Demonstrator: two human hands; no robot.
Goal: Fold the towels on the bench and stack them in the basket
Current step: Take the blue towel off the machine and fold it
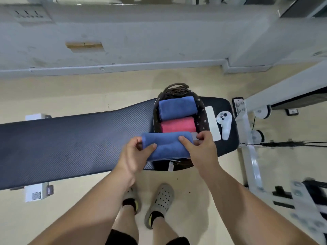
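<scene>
A folded blue towel (168,146) is held between both hands over the near end of the dark basket (201,114). My left hand (136,156) grips its left end, thumb on top. My right hand (200,147) grips its right end, thumb on top as well. Inside the basket lie another folded blue towel (177,107) at the far end and a folded pink towel (178,125) behind the one I hold. The basket stands on the right part of the black padded bench (70,142).
A white pad (213,122) and a white hand controller (224,124) lie on the bench right of the basket. White gym machine frames (247,121) stand close on the right. A grey wall ledge (123,66) runs behind. My feet in grey clogs (159,204) stand below.
</scene>
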